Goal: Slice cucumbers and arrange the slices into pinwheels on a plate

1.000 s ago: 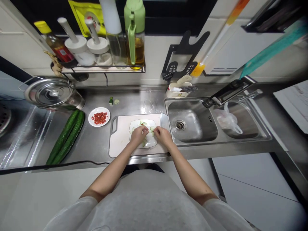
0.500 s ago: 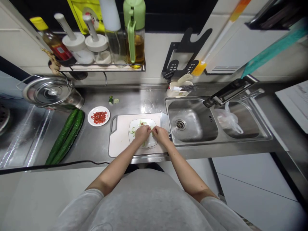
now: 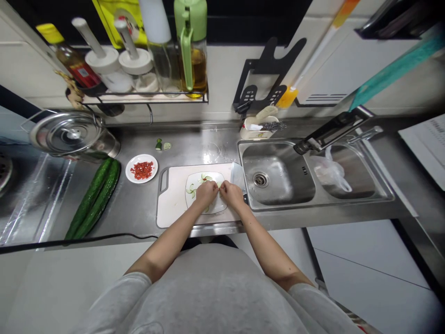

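Observation:
Both hands meet over a white plate (image 3: 189, 180) that rests on a pale cutting board (image 3: 170, 204). My left hand (image 3: 206, 194) and my right hand (image 3: 232, 194) pinch at a small cucumber slice (image 3: 219, 184) between their fingertips, mostly hidden by the fingers. Thin cucumber slices (image 3: 191, 189) lie around the plate, with a bit of red near its far edge. A knife (image 3: 238, 176) lies along the board's right side, its blade beside my right hand. Left of the board stands a small white plate with chopped red pieces (image 3: 142, 170).
Two whole cucumbers (image 3: 93, 199) lie at the left near a lidded steel pot (image 3: 73, 134). Cucumber ends (image 3: 159, 144) sit behind the board. To the right is a double sink (image 3: 278, 204) with a plastic bag (image 3: 333, 172). A rack of bottles (image 3: 193, 65) hangs above.
The hands stay over the plate with almost the same pinch. The view has shifted very slightly; nothing else has visibly moved.

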`<state>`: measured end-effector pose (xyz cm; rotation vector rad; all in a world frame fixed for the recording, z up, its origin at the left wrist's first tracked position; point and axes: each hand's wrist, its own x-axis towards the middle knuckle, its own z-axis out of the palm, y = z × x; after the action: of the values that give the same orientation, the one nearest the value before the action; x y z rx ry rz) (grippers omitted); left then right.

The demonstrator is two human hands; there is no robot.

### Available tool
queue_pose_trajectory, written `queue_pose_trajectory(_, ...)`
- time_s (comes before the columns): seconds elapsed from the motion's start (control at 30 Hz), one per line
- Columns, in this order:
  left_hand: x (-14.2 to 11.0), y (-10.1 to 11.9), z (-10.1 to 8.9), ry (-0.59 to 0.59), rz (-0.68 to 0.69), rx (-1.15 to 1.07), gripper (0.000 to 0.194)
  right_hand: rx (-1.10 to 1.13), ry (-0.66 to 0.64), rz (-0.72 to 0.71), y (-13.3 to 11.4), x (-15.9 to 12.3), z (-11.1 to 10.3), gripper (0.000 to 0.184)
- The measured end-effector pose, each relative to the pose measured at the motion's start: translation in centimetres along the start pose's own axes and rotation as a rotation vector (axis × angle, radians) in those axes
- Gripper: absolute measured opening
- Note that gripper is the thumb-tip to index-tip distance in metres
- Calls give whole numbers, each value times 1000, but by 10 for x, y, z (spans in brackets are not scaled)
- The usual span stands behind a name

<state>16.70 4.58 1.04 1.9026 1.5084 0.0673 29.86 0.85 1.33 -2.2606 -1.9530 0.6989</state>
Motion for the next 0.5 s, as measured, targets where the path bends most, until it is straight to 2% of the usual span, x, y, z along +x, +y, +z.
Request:
queue_pose_trajectory(0.33,1,-1,-2,3,-11,-44,17,91,10,23,4,3,0,17)
queue_pose_trajectory(0.5,-2,-2,-10,24,-36,-73,14,164,59,32,5,2,-4,16)
